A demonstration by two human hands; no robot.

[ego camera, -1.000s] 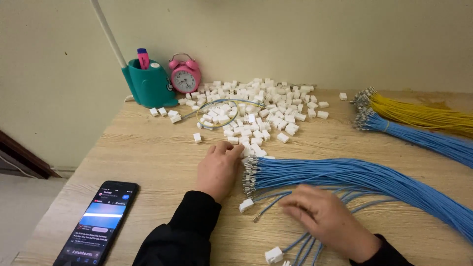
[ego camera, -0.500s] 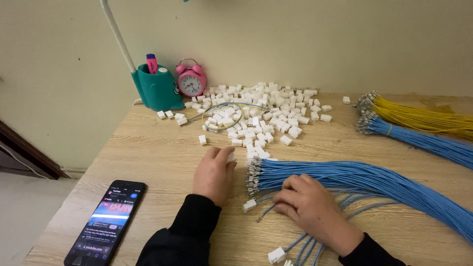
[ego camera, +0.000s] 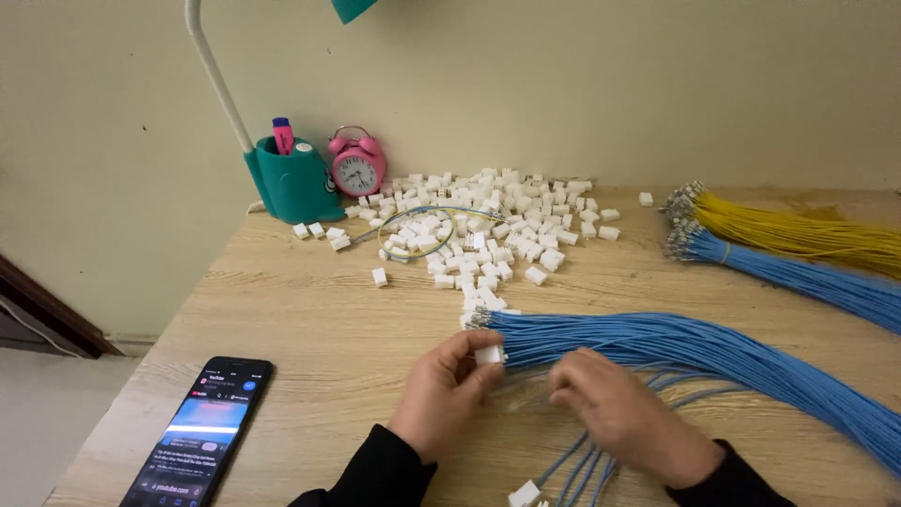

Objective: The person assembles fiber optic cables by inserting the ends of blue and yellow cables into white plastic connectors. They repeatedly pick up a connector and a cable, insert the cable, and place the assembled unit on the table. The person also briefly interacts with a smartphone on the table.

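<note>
Near edge: phone (ego camera: 202, 437) lies at left of worktop (ego camera: 310, 329), finished plug (ego camera: 524, 493) at centre. Left hand (ego camera: 441, 394) pinches white plug (ego camera: 488, 355) between thumb and fingers, palm turned right. Right hand (ego camera: 619, 413) curled, fingertips toward plug; grip on any wire cannot tell. Blue wire bundle (ego camera: 676, 343) just behind. Best to keep plug steady, socket facing wire tip. Far: pile of white plugs (ego camera: 488, 221), pink clock (ego camera: 357, 164).

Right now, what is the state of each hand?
Left hand: closed on a white connector.
Right hand: fingers curled over blue wires; grip cannot be told.
</note>
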